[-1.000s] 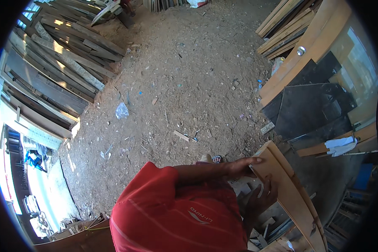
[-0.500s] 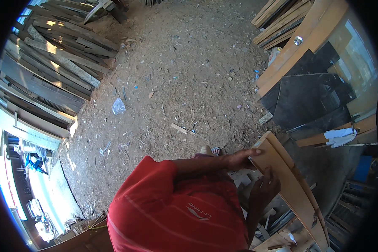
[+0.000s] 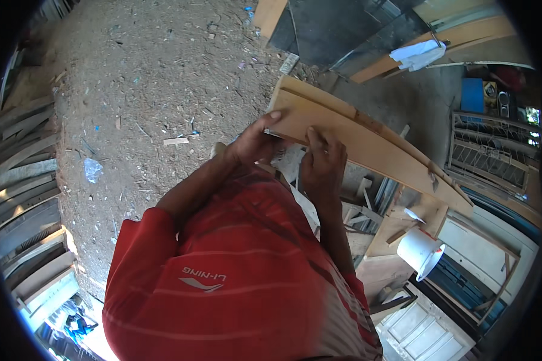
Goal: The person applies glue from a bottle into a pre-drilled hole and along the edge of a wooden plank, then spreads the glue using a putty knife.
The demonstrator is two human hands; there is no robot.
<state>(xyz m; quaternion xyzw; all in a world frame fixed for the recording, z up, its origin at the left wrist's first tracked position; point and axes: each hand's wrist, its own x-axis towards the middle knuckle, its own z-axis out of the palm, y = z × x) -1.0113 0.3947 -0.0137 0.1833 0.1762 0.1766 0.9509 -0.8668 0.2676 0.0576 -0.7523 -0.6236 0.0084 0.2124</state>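
A long wooden board (image 3: 373,144) stretches from the middle of the head view to the right, its far side bearing a raised strip. My left hand (image 3: 256,141) grips its left end, thumb on the upper face and fingers underneath. By that thumb a small greyish piece (image 3: 272,132) shows at the board's edge, too small to name. My right hand (image 3: 324,159) is at the near edge, a fingertip touching the face and the other fingers curled. Whatever they may pinch is hidden.
Under the board's right part are a wooden bench top (image 3: 397,231) and a white bucket (image 3: 418,249). White panelled doors (image 3: 427,334) and a metal grille (image 3: 491,153) lie to the right. Stacked planks (image 3: 27,174) line the left. Wood scraps (image 3: 176,141) litter the dirt floor.
My view has swung to the right, bringing the bucket and grille into sight. The board and both hands appear farther left and higher; their hold looks much the same.
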